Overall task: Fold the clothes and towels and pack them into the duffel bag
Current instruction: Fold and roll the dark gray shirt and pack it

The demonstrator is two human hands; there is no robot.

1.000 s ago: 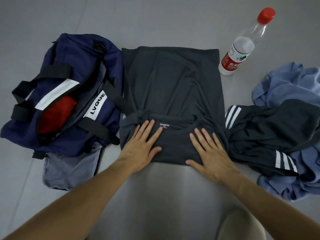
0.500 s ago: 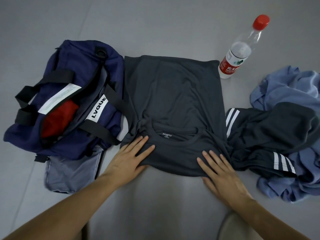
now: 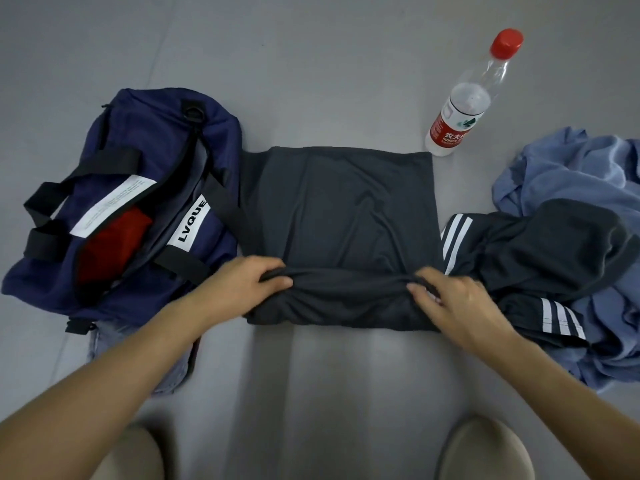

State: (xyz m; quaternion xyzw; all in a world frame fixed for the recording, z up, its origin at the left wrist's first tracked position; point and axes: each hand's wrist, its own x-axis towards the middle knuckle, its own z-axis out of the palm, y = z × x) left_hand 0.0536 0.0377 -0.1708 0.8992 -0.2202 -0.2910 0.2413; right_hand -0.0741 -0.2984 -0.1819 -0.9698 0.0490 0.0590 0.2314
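Note:
A dark grey T-shirt [image 3: 346,216] lies flat on the grey floor in the middle, sleeves folded in. My left hand [image 3: 242,285] grips its near left corner and my right hand [image 3: 453,299] grips its near right corner; the near edge is bunched and lifted between them. The navy duffel bag [image 3: 138,202] lies open to the left, touching the shirt, with a red item [image 3: 110,247] inside. To the right a dark garment with white stripes [image 3: 540,258] lies on a light blue garment [image 3: 581,174].
A clear water bottle [image 3: 467,105] with a red cap stands beyond the shirt's far right corner. A grey-blue cloth [image 3: 138,355] lies under the bag's near end. My knees [image 3: 485,452] show at the bottom edge.
Both hands were pressing flat on the shirt's collar end. They slid outward to the corners, curled round the fabric and raised the near edge.

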